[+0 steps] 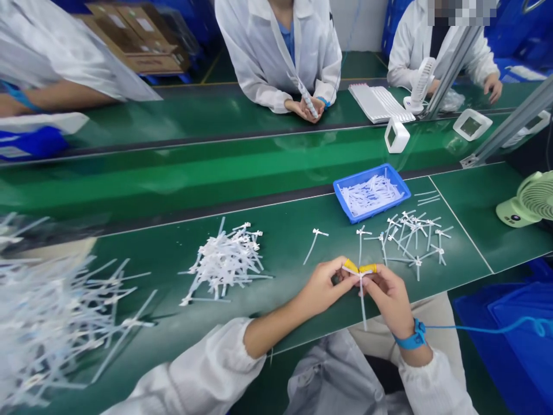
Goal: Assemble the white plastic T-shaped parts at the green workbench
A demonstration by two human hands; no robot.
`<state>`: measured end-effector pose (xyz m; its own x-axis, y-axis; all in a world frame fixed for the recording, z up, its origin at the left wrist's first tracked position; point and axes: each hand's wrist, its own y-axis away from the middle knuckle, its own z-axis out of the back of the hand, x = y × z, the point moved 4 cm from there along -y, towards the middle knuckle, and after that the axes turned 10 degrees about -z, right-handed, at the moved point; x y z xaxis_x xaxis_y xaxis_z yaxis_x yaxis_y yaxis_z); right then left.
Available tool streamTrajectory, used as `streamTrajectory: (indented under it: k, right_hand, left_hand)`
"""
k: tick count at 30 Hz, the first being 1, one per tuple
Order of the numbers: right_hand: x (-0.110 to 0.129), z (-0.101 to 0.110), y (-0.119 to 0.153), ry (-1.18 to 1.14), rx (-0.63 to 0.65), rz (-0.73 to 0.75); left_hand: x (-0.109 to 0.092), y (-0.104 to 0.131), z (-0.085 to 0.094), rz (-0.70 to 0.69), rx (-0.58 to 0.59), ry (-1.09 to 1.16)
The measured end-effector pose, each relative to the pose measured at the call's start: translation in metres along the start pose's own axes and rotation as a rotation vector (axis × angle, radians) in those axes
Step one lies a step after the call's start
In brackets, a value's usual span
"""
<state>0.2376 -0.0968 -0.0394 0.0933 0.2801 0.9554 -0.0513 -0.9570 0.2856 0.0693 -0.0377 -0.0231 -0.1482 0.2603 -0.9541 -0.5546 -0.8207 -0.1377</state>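
Close to the table's front edge, my left hand (325, 286) and my right hand (390, 295) meet around a white T-shaped tube piece (362, 302). Each hand pinches one side of its top, and a long thin tube hangs down between them. Yellow covers sit on one finger of each hand. Just beyond my fingers lies a similar tube piece (360, 242), with another tube piece (315, 231) further left. Right of these, several more tube pieces (417, 230) are spread out. My fingers partly hide the joint of the held piece.
A blue tray (367, 218) of short white tubes stands behind my hands; three loose tubes (427, 199) lie beside it. Leftward are a pile of tube pieces (227, 259) and a larger, blurred pile (56, 323). A green fan (525, 202) stands right. Co-workers sit across the bench.
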Motion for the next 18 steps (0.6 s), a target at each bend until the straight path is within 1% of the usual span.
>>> streamTrajectory:
  k: [4, 10, 15, 18]
  right_hand:
    - [-0.002, 0.002, 0.000, -0.008, 0.004, -0.015]
    - [-0.002, 0.003, 0.001, 0.029, -0.028, -0.001]
    - [0.003, 0.002, 0.000, 0.083, -0.028, 0.006]
    - [0.008, 0.003, -0.001, 0.105, -0.033, 0.024]
  left_hand:
    - [0.000, 0.001, 0.000, -0.002, 0.024, -0.066]
    - [-0.005, 0.003, 0.001, -0.089, 0.003, -0.130]
    - [0.000, 0.003, 0.002, -0.036, -0.014, -0.126]
    - [0.000, 0.003, 0.003, -0.046, 0.001, -0.087]
